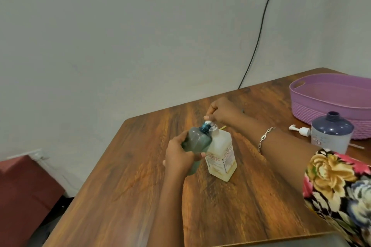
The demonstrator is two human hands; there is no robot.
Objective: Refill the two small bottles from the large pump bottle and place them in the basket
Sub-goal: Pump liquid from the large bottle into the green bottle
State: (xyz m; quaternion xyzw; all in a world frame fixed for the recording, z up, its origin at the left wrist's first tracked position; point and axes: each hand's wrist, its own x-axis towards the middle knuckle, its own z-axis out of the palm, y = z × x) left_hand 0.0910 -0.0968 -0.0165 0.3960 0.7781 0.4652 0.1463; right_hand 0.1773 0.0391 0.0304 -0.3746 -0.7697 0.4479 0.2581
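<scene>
- Your left hand [179, 153] grips a small grey-green bottle [195, 142], tilted so its open blue neck meets the pump spout.
- Your right hand [222, 112] closes over the pump head of the large pump bottle [221, 158], which stands upright on the wooden worktop [140, 186].
- A second small bottle [331, 134], purple-topped and uncapped, stands near the right edge, touching or just in front of the basket [325, 98].
- A loose white pump cap [300, 130] lies just beside that bottle.
- The purple basket sits at the far right corner.
</scene>
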